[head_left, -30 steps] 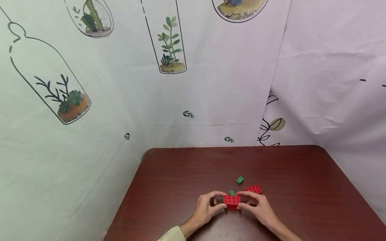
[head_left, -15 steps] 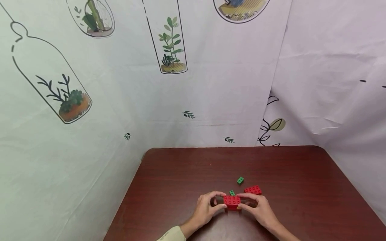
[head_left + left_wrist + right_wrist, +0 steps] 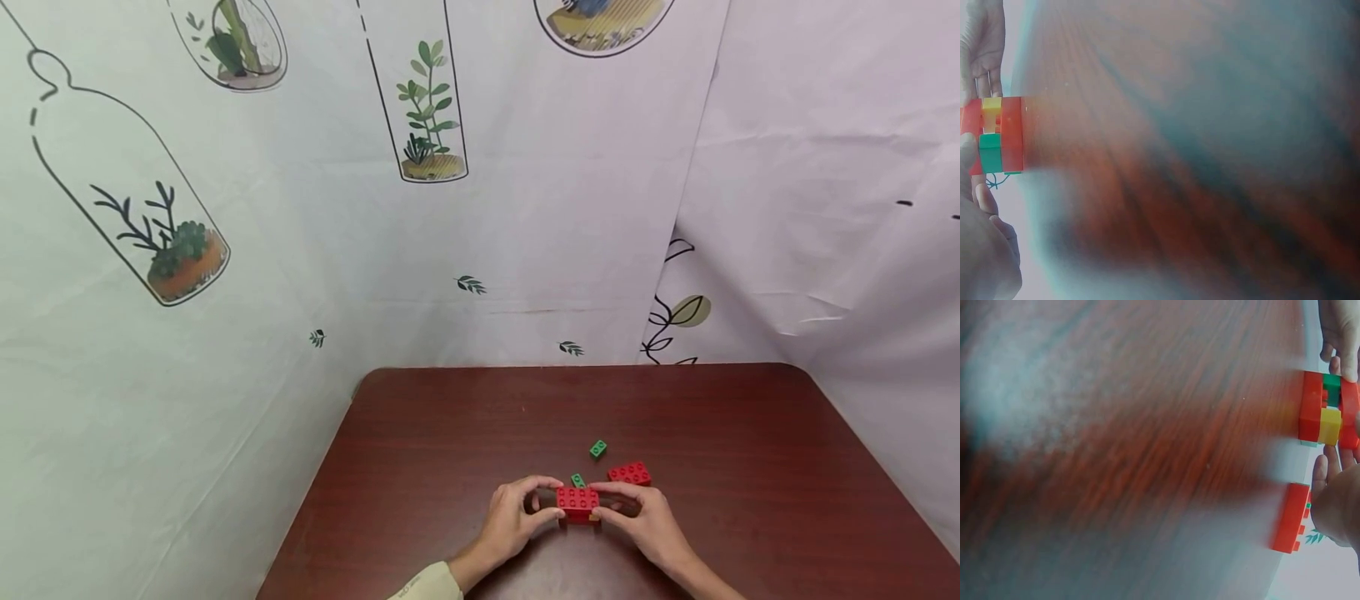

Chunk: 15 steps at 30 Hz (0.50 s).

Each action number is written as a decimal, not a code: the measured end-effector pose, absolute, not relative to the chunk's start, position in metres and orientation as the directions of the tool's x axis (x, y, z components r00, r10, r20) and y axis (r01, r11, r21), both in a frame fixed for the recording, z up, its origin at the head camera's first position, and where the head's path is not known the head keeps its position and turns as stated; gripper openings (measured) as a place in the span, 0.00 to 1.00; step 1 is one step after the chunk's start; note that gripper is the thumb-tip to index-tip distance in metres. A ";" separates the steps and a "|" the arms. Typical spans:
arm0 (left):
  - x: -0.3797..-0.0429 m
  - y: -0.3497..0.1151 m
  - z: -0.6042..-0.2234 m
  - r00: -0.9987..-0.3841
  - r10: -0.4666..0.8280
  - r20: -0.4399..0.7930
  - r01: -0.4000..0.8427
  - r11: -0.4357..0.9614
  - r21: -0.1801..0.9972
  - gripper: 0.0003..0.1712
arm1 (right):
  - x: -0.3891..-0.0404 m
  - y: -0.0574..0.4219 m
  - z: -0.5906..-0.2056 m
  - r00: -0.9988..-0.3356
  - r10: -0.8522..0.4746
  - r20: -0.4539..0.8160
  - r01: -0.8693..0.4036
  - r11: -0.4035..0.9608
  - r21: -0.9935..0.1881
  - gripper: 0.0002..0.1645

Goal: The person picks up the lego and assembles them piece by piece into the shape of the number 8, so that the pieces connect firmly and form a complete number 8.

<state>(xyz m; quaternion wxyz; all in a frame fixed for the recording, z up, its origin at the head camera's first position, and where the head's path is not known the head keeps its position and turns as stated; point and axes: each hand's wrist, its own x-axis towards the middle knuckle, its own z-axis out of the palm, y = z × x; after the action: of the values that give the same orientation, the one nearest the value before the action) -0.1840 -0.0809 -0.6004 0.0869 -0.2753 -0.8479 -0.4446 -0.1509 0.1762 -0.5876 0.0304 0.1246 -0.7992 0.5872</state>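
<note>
Squarely between both hands [image 3: 513, 518] [image 3: 649, 521] sits the brick stack [image 3: 577, 503]

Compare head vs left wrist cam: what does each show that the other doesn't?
Head only: the loose red brick lying on the table, and the pale sleeve.

Left wrist only: the green brick sandwiched between the stack's red layers.

Both: the left hand and right hand gripping opposite ends of the brick stack, the tabletop, and the stack's yellow brick, though head catches just a sliver of it.
</note>
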 end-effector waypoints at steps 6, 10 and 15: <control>-0.183 -0.080 -0.597 -0.846 0.391 0.361 0.518 0.446 0.730 0.20 | -0.151 0.178 -0.588 -0.973 -0.166 0.160 -0.202 0.279 -0.939 0.21; -0.183 -0.080 -0.597 -0.846 0.389 0.364 0.519 0.444 0.730 0.20 | -0.152 0.179 -0.589 -0.973 -0.173 0.156 -0.202 0.291 -0.935 0.21; -0.183 -0.081 -0.598 -0.845 0.387 0.369 0.522 0.445 0.728 0.20 | -0.152 0.180 -0.589 -0.971 -0.176 0.162 -0.209 0.301 -0.930 0.21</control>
<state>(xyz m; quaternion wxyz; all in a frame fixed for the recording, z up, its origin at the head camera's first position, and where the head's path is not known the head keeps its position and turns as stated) -0.1830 -0.0808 -0.5976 0.0741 -0.2685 -0.8468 -0.4532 -0.1524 0.1801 -0.5889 0.0143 0.1195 -0.8065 0.5789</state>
